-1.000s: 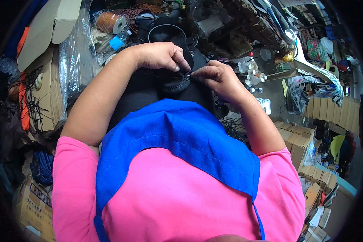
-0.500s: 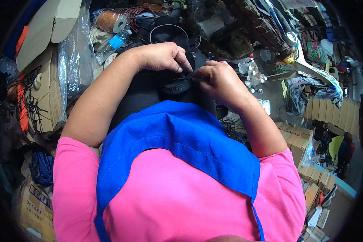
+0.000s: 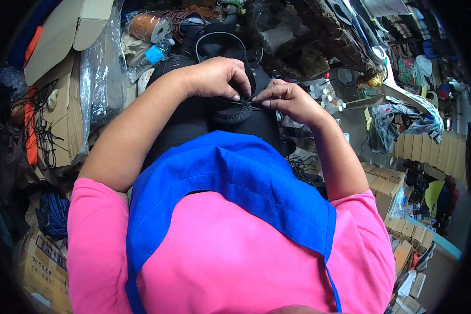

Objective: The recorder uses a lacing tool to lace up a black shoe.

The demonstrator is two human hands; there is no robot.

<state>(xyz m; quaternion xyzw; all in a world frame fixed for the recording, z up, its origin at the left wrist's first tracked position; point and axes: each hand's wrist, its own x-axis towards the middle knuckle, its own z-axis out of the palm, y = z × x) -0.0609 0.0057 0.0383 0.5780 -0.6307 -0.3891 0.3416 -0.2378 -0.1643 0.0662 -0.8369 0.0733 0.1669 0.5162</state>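
The black shoe-like piece [image 3: 231, 114] sits between and just below the two hands, over the black-clad lap [image 3: 178, 120]. Its rounded end points back toward the body; its long axis seems to run outward between the hands, though black against black hides the far end. The left hand [image 3: 220, 77] bends over its upper left side, thumb and forefinger angled down to it; whether they close on it I cannot tell. The right hand [image 3: 290, 100], at its right edge, pinches a thin strand [image 3: 256, 108] between thumb and fingertips.

Beyond the hands stands a dark hoop [image 3: 221, 33] with a thin, curved rim. Past the left hand lie an orange spool [image 3: 141, 26] and a clear bottle [image 3: 155, 54] with a blue label. Farther left, crinkled, glossy plastic sheeting [image 3: 102, 78] hangs beside flat, matte cardboard [image 3: 63, 115]. Just past the right hand cluster small white bottles [image 3: 323, 91]; lower right are stacked boxes [image 3: 384, 193].

Nearer than both hands spread a smooth blue cloth apron [image 3: 209, 157], its seam stitched in a curve, and a soft pink shirt [image 3: 209, 251]. The rounded end itself looks ridged and gathered around its edge.
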